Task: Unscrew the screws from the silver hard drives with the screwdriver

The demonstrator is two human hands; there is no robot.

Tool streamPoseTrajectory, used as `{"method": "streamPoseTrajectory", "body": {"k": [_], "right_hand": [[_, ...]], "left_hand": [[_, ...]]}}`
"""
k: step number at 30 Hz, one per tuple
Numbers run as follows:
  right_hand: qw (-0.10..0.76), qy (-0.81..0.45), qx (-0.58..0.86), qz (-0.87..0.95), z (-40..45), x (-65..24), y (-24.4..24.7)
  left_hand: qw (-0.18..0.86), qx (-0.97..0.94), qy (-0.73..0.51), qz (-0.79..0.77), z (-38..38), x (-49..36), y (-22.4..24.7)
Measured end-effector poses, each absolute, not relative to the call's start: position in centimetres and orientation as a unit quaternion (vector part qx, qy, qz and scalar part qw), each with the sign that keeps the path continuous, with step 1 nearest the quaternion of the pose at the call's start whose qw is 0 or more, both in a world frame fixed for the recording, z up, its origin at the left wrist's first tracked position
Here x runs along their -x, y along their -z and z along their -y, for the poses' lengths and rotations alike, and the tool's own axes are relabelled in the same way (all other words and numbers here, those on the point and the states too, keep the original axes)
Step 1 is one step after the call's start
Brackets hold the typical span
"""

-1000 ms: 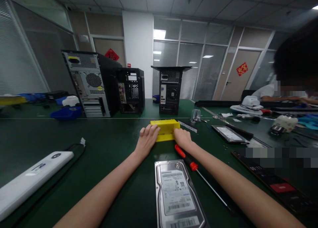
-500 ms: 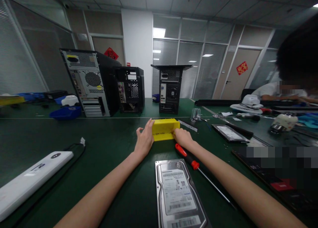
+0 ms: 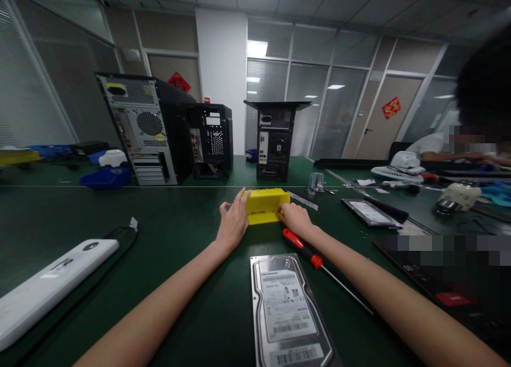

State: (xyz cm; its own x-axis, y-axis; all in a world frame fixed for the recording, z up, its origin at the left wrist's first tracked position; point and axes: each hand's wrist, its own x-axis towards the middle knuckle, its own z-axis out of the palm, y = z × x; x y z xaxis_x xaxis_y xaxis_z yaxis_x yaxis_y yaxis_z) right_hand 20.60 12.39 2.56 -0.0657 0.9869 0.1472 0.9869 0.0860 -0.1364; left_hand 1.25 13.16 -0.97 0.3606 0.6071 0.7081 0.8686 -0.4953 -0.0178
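A small yellow plastic bin (image 3: 263,203), tipped so its inside faces me, stands on the green table with several small dark pieces along its lower wall. At its left end my left hand (image 3: 233,223) grips the edge, fingers pointing up. My right hand (image 3: 294,218) reaches into the right side, fingertips pinched together; whatever they hold is too small to make out. Just below that hand lies a red-and-black screwdriver (image 3: 303,248), its shaft partly under my right forearm. Closer to me a silver hard drive (image 3: 285,308) rests label up.
Three computer cases (image 3: 143,127) stand at the back. On the left are a white power strip (image 3: 59,282) with a black cable and a blue bin (image 3: 106,179). To the right lie another hard drive (image 3: 369,212), a dark board (image 3: 423,282) and a jar (image 3: 457,197). A person sits far right.
My right hand's fingertips have shifted slightly left inside the yellow bin, and its fingers now show more. My left hand stays on the bin's left end. The view has tilted slightly.
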Motion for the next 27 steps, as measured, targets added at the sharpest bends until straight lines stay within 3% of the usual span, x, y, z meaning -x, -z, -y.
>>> {"method": "streamPoseTrajectory", "body": {"k": [8,14,20,27], "right_hand": [[0.277,-0.165,0.593,0.738,-10.5,-20.3,-4.5],[0.312,-0.383,0.482,0.723,-6.9,-18.2,-5.2],[0.262,-0.429,0.458,0.733,-6.4,-18.4,-4.7],[0.168,-0.362,0.426,0.812,-5.0,-18.2,-5.3]], "left_hand": [[0.223,0.81,0.323,0.435,-10.7,0.4,-1.1],[0.264,0.816,0.322,0.4,-8.9,1.9,-4.6],[0.166,0.846,0.333,0.382,-9.1,1.8,-3.5],[0.005,0.82,0.403,0.407,-10.0,0.9,-1.3]]}}
